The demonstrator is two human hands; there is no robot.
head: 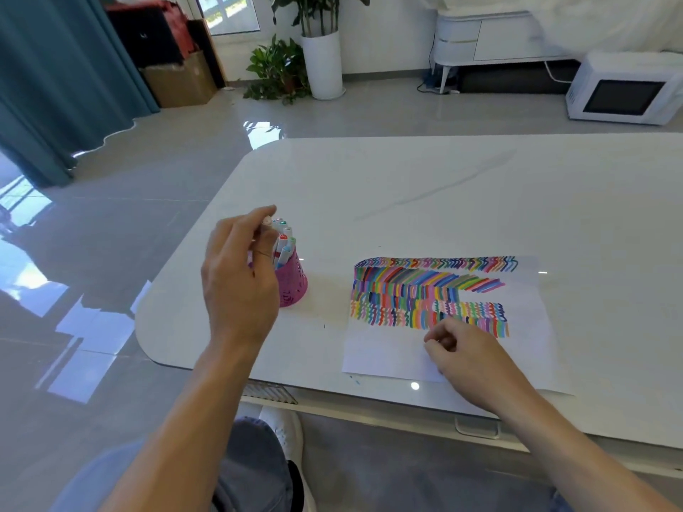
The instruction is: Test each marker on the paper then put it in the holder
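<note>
A pink mesh holder (pixel 294 286) stands on the white table (pixel 443 186), with several white markers (pixel 282 240) leaning in it, coloured caps up. My left hand (pixel 240 275) hovers at the holder's left side, its fingers pinched on the top of one marker (pixel 267 220) in the bunch. A white sheet of paper (pixel 532 327), covered with rows of coloured test strokes, lies to the right. My right hand (pixel 465 356) rests on the paper's lower part with its fingers curled; I see nothing in it.
The table's rounded left corner and front edge are close to me. Beyond it on the grey floor are potted plants (pixel 295 64), a cardboard box (pixel 181 81), a white cabinet (pixel 491 38) and a white microwave (pixel 624 94). Teal curtains (pixel 55 86) hang at left.
</note>
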